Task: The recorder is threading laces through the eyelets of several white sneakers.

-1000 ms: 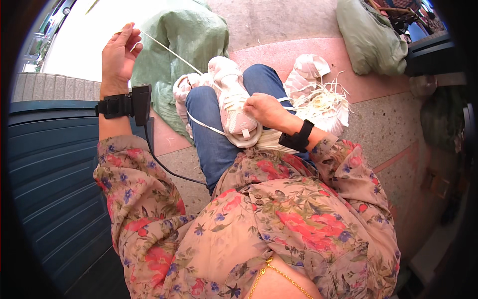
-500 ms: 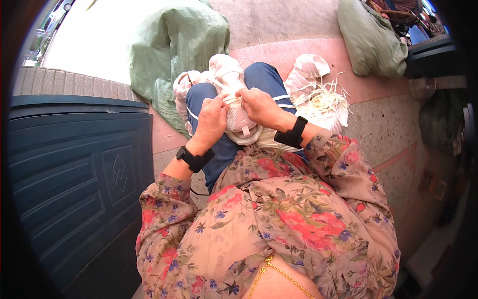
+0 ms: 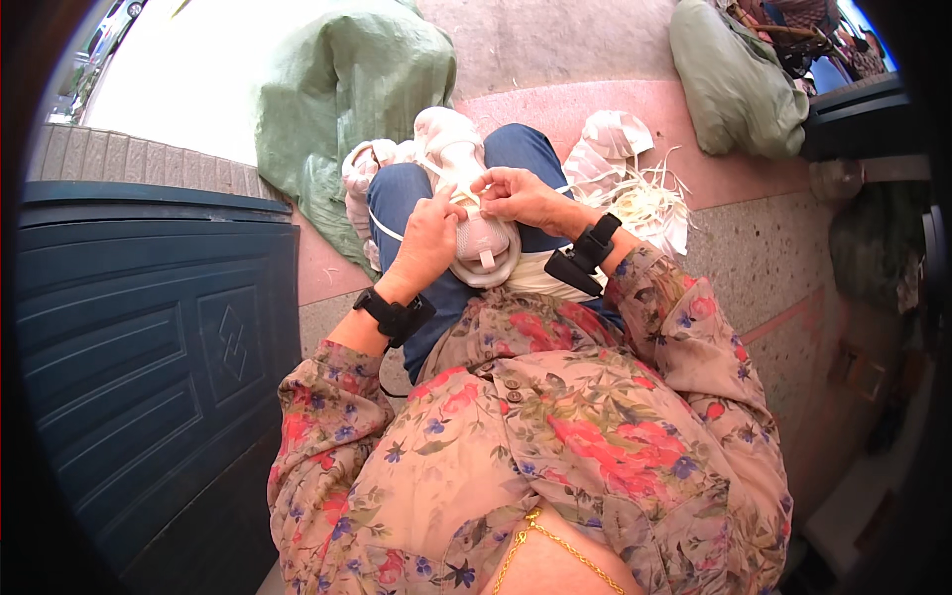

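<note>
A pale pink sneaker (image 3: 486,241) rests on my lap between my thighs, its heel tab toward me. My left hand (image 3: 426,238) grips the left edge of its lace opening, thumb by the eyelets. Over the opening's right side, my right hand (image 3: 524,201) is closed in a pinch on a thin cream shoelace (image 3: 470,197); the fingers partly hide it. Beyond the hands lie more pale pink shoes (image 3: 446,137), close together against my knees. A white band (image 3: 385,226) loops across my jeans.
On the ground at right, a heap of cream laces (image 3: 650,193) lies on crumpled pale wrapping. One green sack (image 3: 347,99) stands ahead on the left, another (image 3: 739,84) at far right. A dark blue panelled door (image 3: 149,347) is close on my left.
My right hand has lifted slightly off the shoe and turned, with the wrist tilted. The left hand has shifted a little to the right. The shoe stays in place.
</note>
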{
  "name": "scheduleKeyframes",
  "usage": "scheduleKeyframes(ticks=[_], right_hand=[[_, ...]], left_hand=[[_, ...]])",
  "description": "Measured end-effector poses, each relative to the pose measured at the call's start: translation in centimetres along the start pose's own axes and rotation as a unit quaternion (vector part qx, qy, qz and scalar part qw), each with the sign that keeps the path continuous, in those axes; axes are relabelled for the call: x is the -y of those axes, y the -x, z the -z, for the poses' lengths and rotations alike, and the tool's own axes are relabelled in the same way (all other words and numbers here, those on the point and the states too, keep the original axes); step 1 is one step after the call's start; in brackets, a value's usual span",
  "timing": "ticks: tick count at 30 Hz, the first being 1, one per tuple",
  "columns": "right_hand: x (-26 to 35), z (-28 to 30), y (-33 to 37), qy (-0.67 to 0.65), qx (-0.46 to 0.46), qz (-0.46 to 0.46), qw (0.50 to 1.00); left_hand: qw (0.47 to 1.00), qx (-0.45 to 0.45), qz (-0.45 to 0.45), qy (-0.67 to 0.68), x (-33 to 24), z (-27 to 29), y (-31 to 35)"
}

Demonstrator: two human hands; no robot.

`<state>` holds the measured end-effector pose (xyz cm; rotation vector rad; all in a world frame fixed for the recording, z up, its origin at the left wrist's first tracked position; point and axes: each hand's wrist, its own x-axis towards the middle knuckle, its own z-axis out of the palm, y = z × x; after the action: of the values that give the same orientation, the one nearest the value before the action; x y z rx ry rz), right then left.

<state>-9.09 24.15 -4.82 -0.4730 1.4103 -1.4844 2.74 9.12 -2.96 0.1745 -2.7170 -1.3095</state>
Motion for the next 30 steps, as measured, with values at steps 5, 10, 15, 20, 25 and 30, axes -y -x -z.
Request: scheduleKeyframes(ticks=[5,10,15,20,25,30], right_hand=[[0.1,-1.6,-0.2,0.32,-0.113,0.083,0.937],[0.7,-2.8,-0.1,0.479,-0.161,0.211,0.837],[1.5,-2.9,-0.7,0.433,-0.13,0.17,0.876],[4.9,-1.4,-0.8,-0.145,-0.076,0.049,0.985],[9.4,9.3,4.2,-0.267,-0.204,0.183,0.924],[12.1,21.9,10.8,-0.097,-0.65,0.185,0.73]], left_hand=[[0.98,0.004,0.113,0.163,0.0,-0.1,-0.5],[0.97,-0.007,0.146,0.193,0.4,0.7,-0.7],[0.949,-0.098,0.226,0.198,4.2,10.8,0.9],[0.858,-0.247,0.391,0.223,10.9,26.1,9.3],[0.833,-0.222,0.477,0.174,12.2,28.2,14.0],[0.918,-0.06,0.308,-0.242,15.9,19.3,10.8]])
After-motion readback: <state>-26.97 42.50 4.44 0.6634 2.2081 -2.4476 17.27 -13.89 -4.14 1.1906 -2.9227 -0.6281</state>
